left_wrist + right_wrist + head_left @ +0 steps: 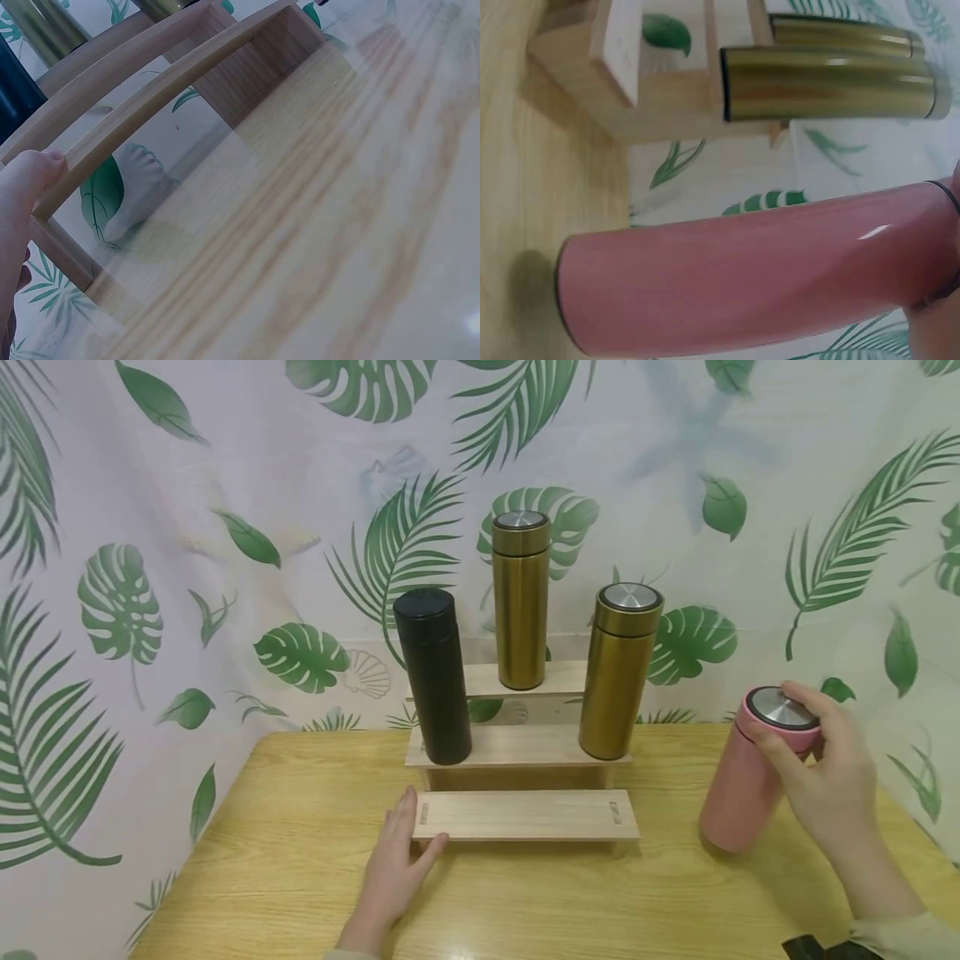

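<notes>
My right hand (836, 772) grips a pink thermos bottle (746, 785) around its silver-topped lid, thumb on one side and fingers on the other. In the right wrist view the bottle (727, 281) has its base just off the tabletop, with a shadow beside it. My left hand (393, 852) holds the left end of a three-step wooden display stand (525, 816) at its lowest step, the thumb on the front edge. A black bottle (435, 681) and a gold bottle (621, 672) stand on the middle step. Another gold bottle (521, 602) stands on the top step.
The stand sits on a wood-grain table (300, 827), near its back edge. Behind it hangs a white cloth (247, 468) printed with green leaves. The pink bottle is to the right of the stand, a gap apart from it.
</notes>
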A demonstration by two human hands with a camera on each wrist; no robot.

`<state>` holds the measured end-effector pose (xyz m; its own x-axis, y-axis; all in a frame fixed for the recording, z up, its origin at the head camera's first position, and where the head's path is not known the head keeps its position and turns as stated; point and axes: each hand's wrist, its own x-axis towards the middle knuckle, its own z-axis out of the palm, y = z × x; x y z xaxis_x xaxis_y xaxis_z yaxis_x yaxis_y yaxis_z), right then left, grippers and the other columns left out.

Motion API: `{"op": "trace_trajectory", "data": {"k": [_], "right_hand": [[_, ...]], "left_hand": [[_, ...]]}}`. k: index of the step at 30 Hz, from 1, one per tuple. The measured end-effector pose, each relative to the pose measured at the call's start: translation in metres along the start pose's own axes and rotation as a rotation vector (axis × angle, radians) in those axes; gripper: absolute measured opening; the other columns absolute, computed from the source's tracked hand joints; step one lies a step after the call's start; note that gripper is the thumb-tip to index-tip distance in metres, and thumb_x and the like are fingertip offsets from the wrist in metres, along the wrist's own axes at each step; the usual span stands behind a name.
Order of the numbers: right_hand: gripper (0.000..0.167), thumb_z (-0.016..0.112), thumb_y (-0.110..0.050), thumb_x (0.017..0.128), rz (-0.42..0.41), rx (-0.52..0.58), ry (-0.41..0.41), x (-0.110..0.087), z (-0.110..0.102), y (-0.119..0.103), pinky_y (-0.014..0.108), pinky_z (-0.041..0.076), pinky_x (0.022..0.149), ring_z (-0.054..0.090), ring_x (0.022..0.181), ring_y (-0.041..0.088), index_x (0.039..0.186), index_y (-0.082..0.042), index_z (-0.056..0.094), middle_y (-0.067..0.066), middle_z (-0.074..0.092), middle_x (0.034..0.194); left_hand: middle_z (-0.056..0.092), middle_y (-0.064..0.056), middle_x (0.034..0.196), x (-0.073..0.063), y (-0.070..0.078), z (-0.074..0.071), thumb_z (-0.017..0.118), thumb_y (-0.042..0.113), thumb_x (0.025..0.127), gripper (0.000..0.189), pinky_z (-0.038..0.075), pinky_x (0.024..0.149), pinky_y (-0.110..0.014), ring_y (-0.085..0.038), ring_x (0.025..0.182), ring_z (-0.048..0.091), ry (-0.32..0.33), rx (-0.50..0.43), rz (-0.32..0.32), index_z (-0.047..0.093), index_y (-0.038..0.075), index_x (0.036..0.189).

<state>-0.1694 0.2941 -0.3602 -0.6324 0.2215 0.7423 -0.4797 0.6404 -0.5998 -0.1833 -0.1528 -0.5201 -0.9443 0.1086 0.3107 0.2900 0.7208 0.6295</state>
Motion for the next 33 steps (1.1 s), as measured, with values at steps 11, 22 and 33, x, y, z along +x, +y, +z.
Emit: {"op": "trace_trajectory", "data": {"k": [11, 22, 33], "right_hand": [[0.051, 0.077, -0.016, 0.081, 0.025, -0.072, 0.175, 0.011, -0.001, 0.039, 0.008, 0.034, 0.075, 0.044, 0.097, -0.001, 0.128, -0.005, 0.060, -0.019, 0.051, 0.120], [0.054, 0.074, -0.023, 0.085, 0.060, -0.198, 0.167, 0.036, -0.007, 0.067, 0.008, 0.028, 0.077, 0.038, 0.103, -0.006, 0.131, -0.003, 0.055, 0.018, 0.054, 0.131], [0.057, 0.064, -0.030, 0.092, 0.276, -0.280, 0.131, 0.059, -0.009, 0.096, 0.013, 0.027, 0.096, 0.035, 0.129, 0.018, 0.141, -0.008, 0.044, 0.012, 0.040, 0.142]], "left_hand": [[0.022, -0.012, 0.156, -0.001, 0.002, -0.002, 0.049, 0.058, 0.092, 0.085, 0.017, 0.113, -0.053, -0.037, 0.140, 0.021, 0.003, 0.001, -0.012, 0.015, 0.010, 0.154], [0.020, -0.010, 0.157, -0.001, 0.004, -0.002, 0.047, 0.061, 0.091, 0.086, 0.016, 0.113, -0.052, -0.035, 0.141, 0.018, -0.020, -0.013, -0.033, 0.014, 0.012, 0.154], [0.020, -0.012, 0.157, -0.001, 0.004, -0.004, 0.048, 0.058, 0.092, 0.086, 0.016, 0.113, -0.052, -0.035, 0.141, 0.020, -0.012, -0.005, -0.017, 0.015, 0.008, 0.153]]}}
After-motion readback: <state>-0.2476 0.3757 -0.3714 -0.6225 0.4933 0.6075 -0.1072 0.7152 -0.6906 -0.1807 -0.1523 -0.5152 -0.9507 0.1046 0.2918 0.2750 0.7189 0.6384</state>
